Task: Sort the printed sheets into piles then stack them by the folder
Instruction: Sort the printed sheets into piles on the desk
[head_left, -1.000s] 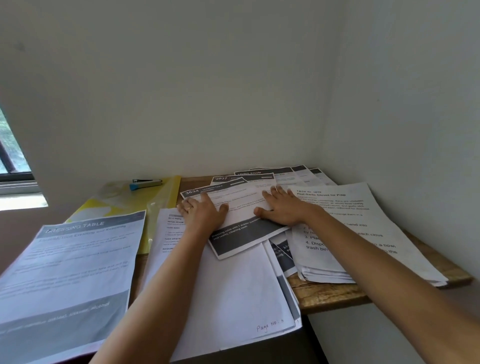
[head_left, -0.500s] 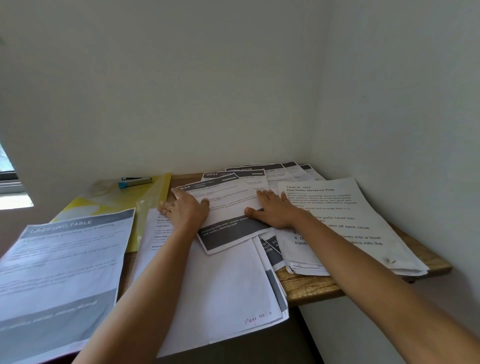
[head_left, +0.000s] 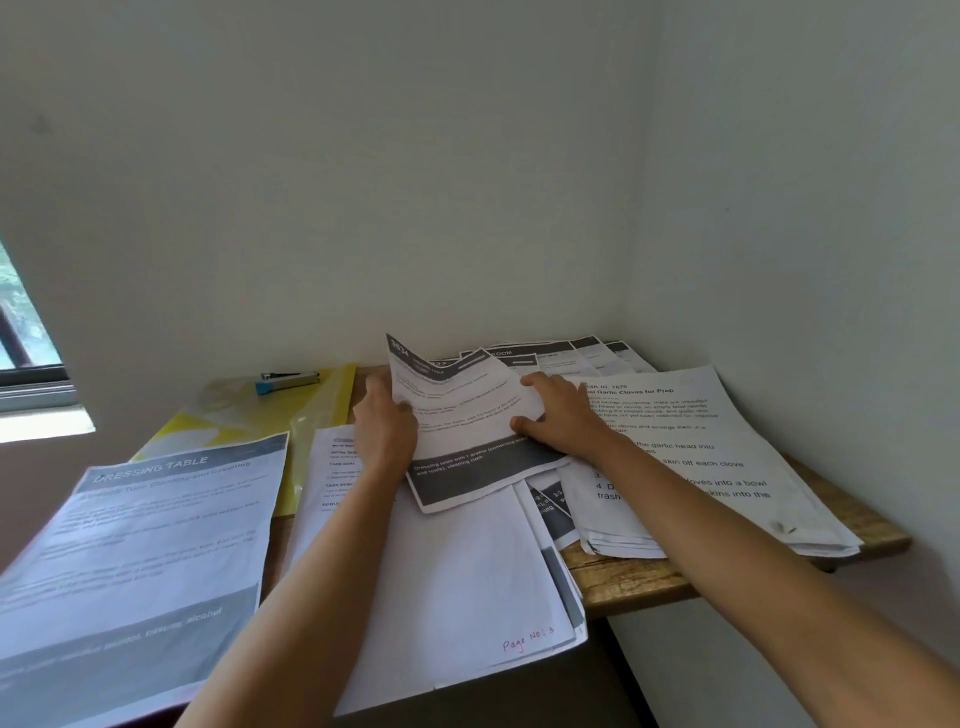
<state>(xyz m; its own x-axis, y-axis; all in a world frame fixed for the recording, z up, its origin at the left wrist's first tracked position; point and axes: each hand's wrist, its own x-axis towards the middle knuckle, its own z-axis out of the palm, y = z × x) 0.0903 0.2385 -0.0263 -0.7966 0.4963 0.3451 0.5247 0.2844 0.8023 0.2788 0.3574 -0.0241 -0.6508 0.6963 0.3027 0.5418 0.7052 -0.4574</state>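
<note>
Sorting part-done, by my reading — dark-banded sheet (head_left: 467, 415), frame centre: left hand (head_left: 387, 431) pinches its lifted left edge, right hand (head_left: 563, 421) lies spread flat on it. Fanned sheets (head_left: 571, 353) behind look unsorted; piles not yet stacked by the yellow folder (head_left: 322, 410), centre left.

A: Where's the light coming from?
B: Daylight from the window (head_left: 28, 332) at far left; its sill (head_left: 41, 423) glares white. The room is soft and dim, shadows faint.
A: Sharpness?
B: Centre text reads; the near sheet (head_left: 140, 545) at left smears, and edges bow outward.
</note>
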